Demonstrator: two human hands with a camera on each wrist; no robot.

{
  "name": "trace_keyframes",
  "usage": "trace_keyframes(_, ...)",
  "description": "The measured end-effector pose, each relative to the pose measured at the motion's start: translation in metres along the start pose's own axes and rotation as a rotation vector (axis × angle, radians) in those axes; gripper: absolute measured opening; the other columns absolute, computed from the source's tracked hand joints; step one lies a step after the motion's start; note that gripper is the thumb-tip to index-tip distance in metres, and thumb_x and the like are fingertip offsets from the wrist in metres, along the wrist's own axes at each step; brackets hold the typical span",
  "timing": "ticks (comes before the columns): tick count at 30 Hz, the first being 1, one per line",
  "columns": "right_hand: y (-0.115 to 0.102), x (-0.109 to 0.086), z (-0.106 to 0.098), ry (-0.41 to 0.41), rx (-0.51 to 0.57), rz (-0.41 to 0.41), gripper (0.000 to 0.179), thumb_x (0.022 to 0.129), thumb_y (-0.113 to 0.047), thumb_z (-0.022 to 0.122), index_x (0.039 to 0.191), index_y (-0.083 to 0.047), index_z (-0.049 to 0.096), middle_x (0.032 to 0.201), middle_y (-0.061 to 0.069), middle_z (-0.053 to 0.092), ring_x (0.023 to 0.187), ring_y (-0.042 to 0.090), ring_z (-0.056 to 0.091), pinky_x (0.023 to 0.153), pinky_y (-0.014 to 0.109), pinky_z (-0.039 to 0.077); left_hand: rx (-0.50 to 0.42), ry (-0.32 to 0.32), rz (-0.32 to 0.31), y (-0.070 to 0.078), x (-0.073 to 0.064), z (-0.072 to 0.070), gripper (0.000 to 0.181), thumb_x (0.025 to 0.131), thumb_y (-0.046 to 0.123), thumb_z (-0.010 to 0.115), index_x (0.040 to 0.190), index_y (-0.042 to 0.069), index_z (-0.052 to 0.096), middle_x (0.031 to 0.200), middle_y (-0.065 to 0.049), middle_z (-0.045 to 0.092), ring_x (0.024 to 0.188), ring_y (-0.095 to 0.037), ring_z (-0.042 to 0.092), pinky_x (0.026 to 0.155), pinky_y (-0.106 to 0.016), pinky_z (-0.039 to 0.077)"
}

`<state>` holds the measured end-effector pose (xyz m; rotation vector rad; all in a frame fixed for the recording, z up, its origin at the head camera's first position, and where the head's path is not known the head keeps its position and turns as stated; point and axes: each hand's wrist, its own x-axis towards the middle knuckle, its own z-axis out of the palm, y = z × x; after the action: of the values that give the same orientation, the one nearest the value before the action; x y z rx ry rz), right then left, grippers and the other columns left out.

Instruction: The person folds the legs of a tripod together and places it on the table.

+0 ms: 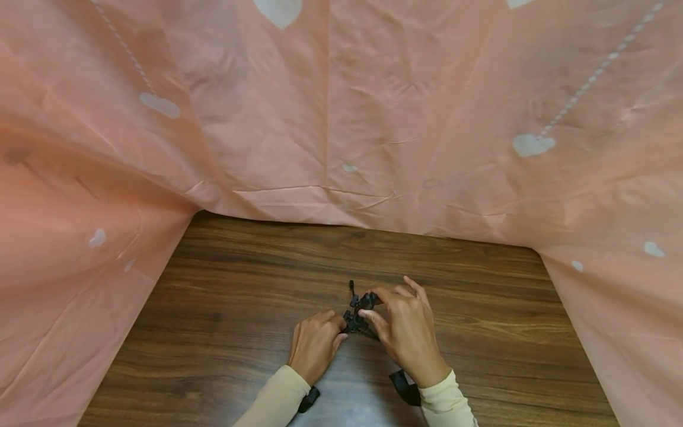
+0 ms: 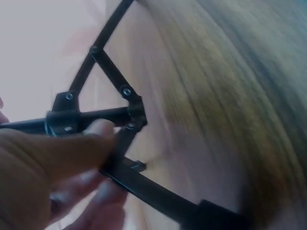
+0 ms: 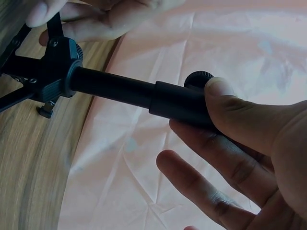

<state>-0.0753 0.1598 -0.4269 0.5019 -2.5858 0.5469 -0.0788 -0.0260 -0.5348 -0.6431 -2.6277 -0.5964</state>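
A small black tripod [image 1: 354, 321] is held between both hands above the table. My left hand [image 1: 316, 344] pinches it by the leg joints; in the left wrist view, the thumb lies over a hinged brace [image 2: 111, 73] and black legs spread apart. With thumb and fingers, my right hand [image 1: 408, 326] grips the thick sleeve [image 3: 180, 103] on the tripod's centre column [image 3: 115, 87]. That thumb rests beside a ribbed round knob [image 3: 197, 79]. The right hand's other fingers are extended loosely away from the column.
A dark brown wood-grain table [image 1: 256, 261] lies under the hands. Pink cloth [image 1: 373, 118] with pale hearts hangs along the table's back and both sides. Black straps [image 1: 405, 388] show at the wrists, near the cream sleeves [image 1: 277, 396].
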Motion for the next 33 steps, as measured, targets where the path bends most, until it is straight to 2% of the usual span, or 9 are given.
trace_keyframes(4, 0.000, 0.000, -0.001, -0.002, 0.002, 0.007, 0.038, 0.075, -0.028, 0.096, 0.104, -0.011, 0.080, 0.090, 0.005, 0.083, 0.088, 0.023, 0.077, 0.113, 0.061, 0.046, 0.045, -0.025, -0.003, 0.004, 0.001, -0.002, 0.020, 0.076, 0.027, 0.096, 0.085, 0.019, 0.079, 0.080, 0.006, 0.068, 0.071, -0.013, 0.070, 0.058, -0.030, 0.057)
trace_keyframes(9, -0.001, 0.000, -0.002, -0.002, 0.010, 0.014, 0.037, 0.074, -0.027, 0.096, 0.104, -0.011, 0.080, 0.093, 0.004, 0.083, 0.088, 0.022, 0.077, 0.112, 0.061, 0.047, 0.053, -0.010, 0.001, 0.006, 0.000, 0.001, 0.021, 0.076, 0.024, 0.095, 0.085, 0.017, 0.077, 0.076, 0.006, 0.064, 0.066, -0.013, 0.066, 0.055, -0.028, 0.055)
trace_keyframes(25, -0.004, 0.000, -0.001, -0.008, 0.006, 0.007, 0.038, 0.075, -0.029, 0.095, 0.104, -0.010, 0.080, 0.090, 0.005, 0.082, 0.083, 0.022, 0.077, 0.111, 0.062, 0.048, -0.043, 0.173, 0.015, -0.001, -0.008, 0.005, 0.017, 0.081, 0.027, 0.091, 0.086, 0.020, 0.076, 0.079, 0.009, 0.066, 0.067, -0.007, 0.065, 0.055, -0.026, 0.052)
trace_keyframes(28, -0.003, 0.001, -0.001, -0.006, 0.006, 0.005, 0.037, 0.075, -0.029, 0.096, 0.104, -0.011, 0.080, 0.090, 0.004, 0.082, 0.083, 0.023, 0.077, 0.112, 0.062, 0.047, -0.054, 0.153, 0.010, -0.001, -0.006, 0.002, 0.018, 0.081, 0.028, 0.092, 0.088, 0.019, 0.078, 0.080, 0.009, 0.067, 0.069, -0.008, 0.066, 0.058, -0.027, 0.054)
trace_keyframes(33, -0.003, 0.002, -0.002, -0.013, 0.009, 0.010, 0.039, 0.075, -0.028, 0.096, 0.105, -0.010, 0.080, 0.090, 0.006, 0.082, 0.083, 0.023, 0.077, 0.112, 0.062, 0.047, -0.024, 0.046, -0.011, 0.001, -0.003, -0.005, 0.022, 0.077, 0.023, 0.095, 0.093, 0.019, 0.081, 0.084, 0.008, 0.068, 0.075, -0.011, 0.068, 0.060, -0.029, 0.057)
